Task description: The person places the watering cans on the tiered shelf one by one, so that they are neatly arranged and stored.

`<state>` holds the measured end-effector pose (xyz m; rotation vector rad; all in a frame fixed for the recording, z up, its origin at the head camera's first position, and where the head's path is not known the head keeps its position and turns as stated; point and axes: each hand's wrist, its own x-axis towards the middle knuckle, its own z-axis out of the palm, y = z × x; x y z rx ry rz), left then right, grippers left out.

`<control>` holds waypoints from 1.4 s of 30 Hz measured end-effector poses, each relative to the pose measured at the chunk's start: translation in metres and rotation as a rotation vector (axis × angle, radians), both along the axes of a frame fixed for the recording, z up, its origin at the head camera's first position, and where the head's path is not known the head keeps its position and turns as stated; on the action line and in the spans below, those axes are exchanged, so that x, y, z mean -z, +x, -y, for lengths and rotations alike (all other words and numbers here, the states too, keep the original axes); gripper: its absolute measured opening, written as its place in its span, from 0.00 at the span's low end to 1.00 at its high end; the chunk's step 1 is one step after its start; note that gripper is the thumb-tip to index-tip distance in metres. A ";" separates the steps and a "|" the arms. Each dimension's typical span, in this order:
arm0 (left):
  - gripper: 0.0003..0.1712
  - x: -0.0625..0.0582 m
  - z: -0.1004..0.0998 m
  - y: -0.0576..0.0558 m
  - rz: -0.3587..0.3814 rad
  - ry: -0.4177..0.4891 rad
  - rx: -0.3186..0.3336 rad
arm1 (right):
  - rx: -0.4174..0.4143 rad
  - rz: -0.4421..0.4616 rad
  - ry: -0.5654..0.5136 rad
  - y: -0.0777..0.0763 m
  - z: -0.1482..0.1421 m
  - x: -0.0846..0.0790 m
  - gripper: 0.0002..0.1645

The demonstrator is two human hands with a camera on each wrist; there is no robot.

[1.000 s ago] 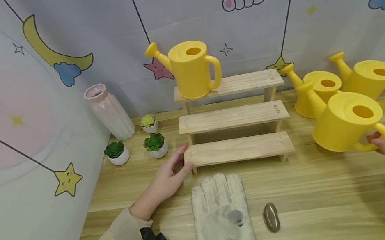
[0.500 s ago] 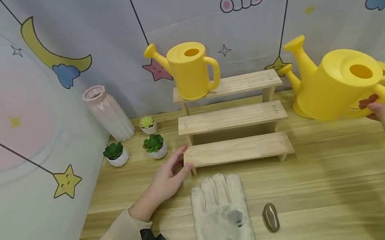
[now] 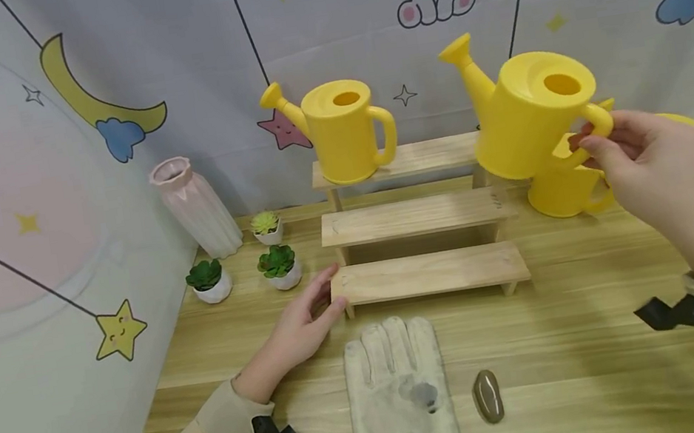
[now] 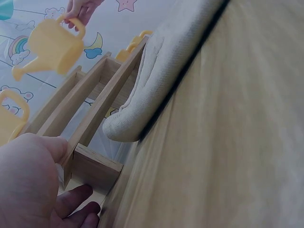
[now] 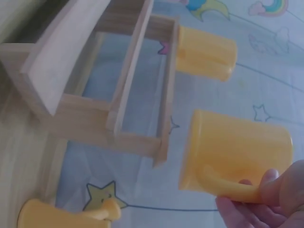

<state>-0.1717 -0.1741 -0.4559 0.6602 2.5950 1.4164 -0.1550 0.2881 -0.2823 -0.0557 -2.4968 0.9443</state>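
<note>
Cloth [image 3: 178, 32] backs the held, near-upright can [image 3: 524, 119], spout [image 3: 476, 77] leftward.

The right hand [image 3: 658, 162], fingers curled, is higher than the left hand [image 3: 296, 325]

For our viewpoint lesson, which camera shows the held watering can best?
Head view: the watering can shows spout, opening and handle. Left wrist: spout and handle, no opening. Right wrist: body and handle, no spout.

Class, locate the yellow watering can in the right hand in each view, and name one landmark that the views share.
Head: watering can right of centre, upper half.
Left wrist: watering can near the upper left corner.
Right wrist: watering can right, below centre.
Shared landmark: wooden step shelf.
</note>
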 end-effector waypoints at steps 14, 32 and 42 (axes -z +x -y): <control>0.36 -0.001 0.000 0.000 -0.010 -0.014 -0.001 | -0.025 0.147 0.073 -0.047 0.031 -0.020 0.33; 0.36 0.002 0.002 -0.001 -0.007 -0.001 0.003 | -0.061 0.174 0.091 -0.068 0.049 -0.024 0.34; 0.36 0.004 0.002 -0.001 -0.013 -0.009 0.003 | -0.040 0.191 0.103 -0.073 0.055 -0.021 0.35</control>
